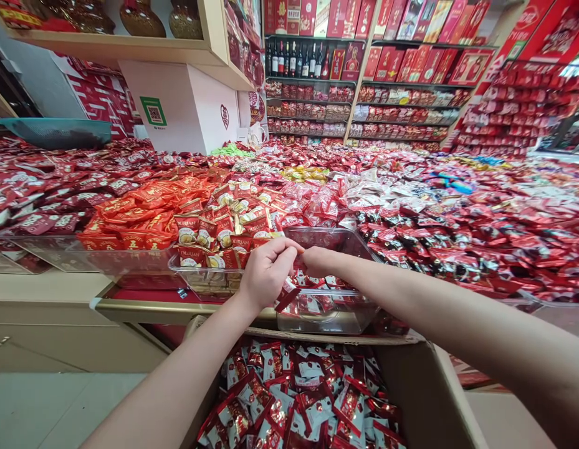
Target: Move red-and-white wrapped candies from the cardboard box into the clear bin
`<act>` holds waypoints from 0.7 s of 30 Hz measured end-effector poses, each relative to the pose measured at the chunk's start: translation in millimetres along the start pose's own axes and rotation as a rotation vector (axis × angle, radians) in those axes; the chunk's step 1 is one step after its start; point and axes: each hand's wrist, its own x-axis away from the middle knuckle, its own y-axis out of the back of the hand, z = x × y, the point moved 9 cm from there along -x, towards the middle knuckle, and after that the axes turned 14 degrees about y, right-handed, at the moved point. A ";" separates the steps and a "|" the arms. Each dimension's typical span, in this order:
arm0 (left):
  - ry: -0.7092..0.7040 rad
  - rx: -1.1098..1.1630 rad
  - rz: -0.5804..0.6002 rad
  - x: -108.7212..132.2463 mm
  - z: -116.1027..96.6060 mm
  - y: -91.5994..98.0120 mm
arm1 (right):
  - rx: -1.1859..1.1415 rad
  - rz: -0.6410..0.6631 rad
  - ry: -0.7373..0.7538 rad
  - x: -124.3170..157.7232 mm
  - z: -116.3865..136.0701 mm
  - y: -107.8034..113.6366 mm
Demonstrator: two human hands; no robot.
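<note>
My left hand is closed, and a small wrapped candy with a dark red wrapper pokes out below its fingers. Against its fingertips presses my right hand, also closed, with a bit of red wrapper pinched where the two meet. The rest of the candy is hidden by the fingers. Both hands are above the front of a clear plastic bin holding red-and-white packets. Below the forearms, a cardboard box contains many red-and-white wrapped candies.
Durian candies fill the neighbouring bin on the left, beside orange-red packets. Heaps of dark red candies spread to the right. A teal basket rests at the far left. Behind stand shelves of bottles and boxes.
</note>
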 end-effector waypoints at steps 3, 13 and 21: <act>0.000 -0.012 0.002 -0.3 0.7 0.2 | 0.050 0.089 -0.055 4.8 -7.7 -4.0; -0.014 -0.016 0.004 0.9 -1.1 -0.7 | -0.042 0.237 0.066 2.0 4.1 -26.4; -0.006 -0.032 0.000 0.2 -0.6 0.1 | -0.021 0.242 0.013 -2.8 -9.7 -32.8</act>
